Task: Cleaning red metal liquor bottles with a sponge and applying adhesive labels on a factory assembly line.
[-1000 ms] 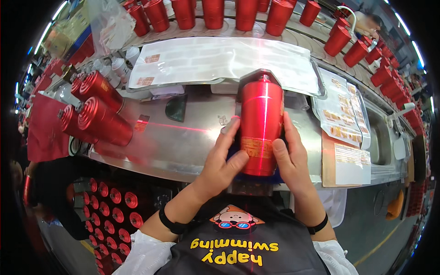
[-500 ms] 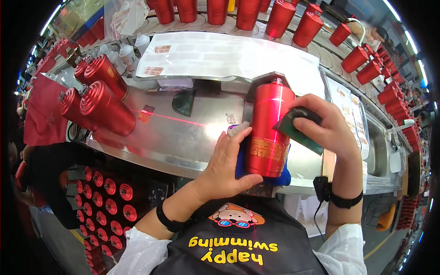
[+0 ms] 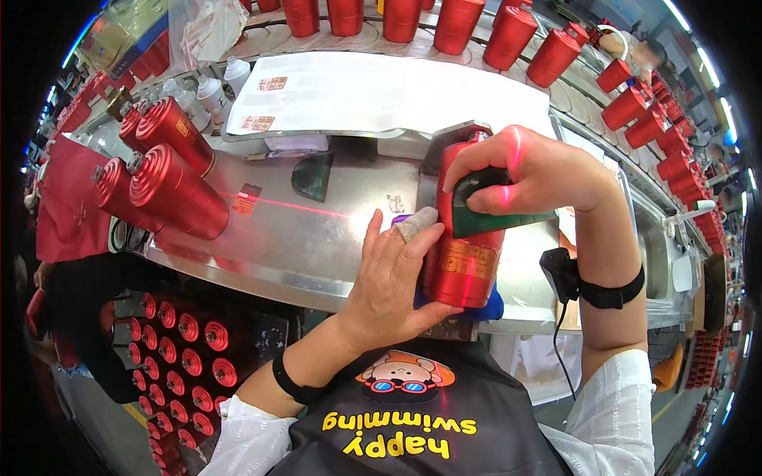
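Observation:
A red bottle (image 3: 456,295) with a gold decal near its lower end lies in front of me, its neck pointing away, on a blue cloth (image 3: 494,305). My left hand (image 3: 389,285) steadies it from the left, thumb at its base and fingers along its side; one finger has a pale wrap. My right hand (image 3: 548,170) grips a dark green squeegee-like scraper (image 3: 508,224) across the bottle, above the decal. The scraper and fingers hide the bottle's upper middle. A red light line falls on the bottle and right hand.
A similar green scraper (image 3: 312,177) lies on the metal bench (image 3: 278,270). Several red bottles (image 3: 186,190) lean at the left. White decal sheets (image 3: 381,91) lie behind, below a conveyor (image 3: 365,36) carrying red bottles. A sink (image 3: 657,254) is at right; bottles stand packed below left.
My right hand has moved up and left with the scraper, from the bottle's right side to across its front. My left hand stays at the bottle's left side. The view has shifted slightly.

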The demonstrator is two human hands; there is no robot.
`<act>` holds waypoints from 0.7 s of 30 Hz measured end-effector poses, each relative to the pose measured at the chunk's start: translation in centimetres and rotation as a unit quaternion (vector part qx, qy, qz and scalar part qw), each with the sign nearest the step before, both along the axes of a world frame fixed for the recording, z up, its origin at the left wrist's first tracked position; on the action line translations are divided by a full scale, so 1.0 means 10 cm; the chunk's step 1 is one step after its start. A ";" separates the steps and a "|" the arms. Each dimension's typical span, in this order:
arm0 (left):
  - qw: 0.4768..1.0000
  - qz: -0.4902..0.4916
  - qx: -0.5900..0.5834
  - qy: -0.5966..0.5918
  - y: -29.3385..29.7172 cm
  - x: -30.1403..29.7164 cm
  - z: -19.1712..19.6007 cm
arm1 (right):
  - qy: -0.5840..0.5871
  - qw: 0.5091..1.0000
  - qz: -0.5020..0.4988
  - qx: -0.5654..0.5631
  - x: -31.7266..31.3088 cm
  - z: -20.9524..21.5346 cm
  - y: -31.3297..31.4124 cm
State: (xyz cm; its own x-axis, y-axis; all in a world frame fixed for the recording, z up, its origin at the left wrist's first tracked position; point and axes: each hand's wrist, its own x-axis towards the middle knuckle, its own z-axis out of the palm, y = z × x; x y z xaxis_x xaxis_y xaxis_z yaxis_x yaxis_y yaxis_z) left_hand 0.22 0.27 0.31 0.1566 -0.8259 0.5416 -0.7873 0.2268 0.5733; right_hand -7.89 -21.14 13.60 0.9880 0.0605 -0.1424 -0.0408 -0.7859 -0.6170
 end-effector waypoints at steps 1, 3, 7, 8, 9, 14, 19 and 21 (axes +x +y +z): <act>1.000 -0.005 -0.005 0.014 0.00 0.00 0.00 | 0.007 1.000 0.013 0.003 0.01 0.00 -0.01; 1.000 -0.006 -0.009 0.027 0.01 0.00 0.02 | 0.014 0.999 0.029 0.006 0.03 0.03 0.00; 0.980 -0.037 0.025 0.195 0.00 0.03 -0.01 | 0.039 0.999 0.013 0.023 0.00 0.06 0.02; 0.963 -0.048 0.038 0.261 -0.03 0.03 -0.01 | 0.036 0.999 0.016 0.030 -0.01 0.06 0.02; 0.966 -0.017 0.036 0.256 -0.07 0.01 0.06 | 0.035 0.999 0.016 0.031 -0.02 0.05 0.02; 0.952 -0.002 0.033 0.304 -0.19 0.01 0.05 | -0.101 0.989 -0.032 0.102 -0.25 -0.08 -0.04; 0.983 0.015 0.011 0.185 -0.21 0.06 0.17 | -0.257 0.928 -0.251 0.102 -0.75 -0.39 0.22; 0.993 0.014 -0.014 0.114 -0.21 0.06 0.29 | -0.276 0.895 -0.314 0.156 -0.91 -0.59 0.38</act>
State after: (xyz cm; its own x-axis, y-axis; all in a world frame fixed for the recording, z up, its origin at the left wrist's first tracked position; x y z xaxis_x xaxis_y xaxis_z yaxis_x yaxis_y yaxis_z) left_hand 0.83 -1.84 3.23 0.3012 -0.8047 0.5115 -0.6438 0.2241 0.7316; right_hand -16.95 -17.36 7.67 0.7556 -0.5795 0.3055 -0.0354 -0.5018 -0.8643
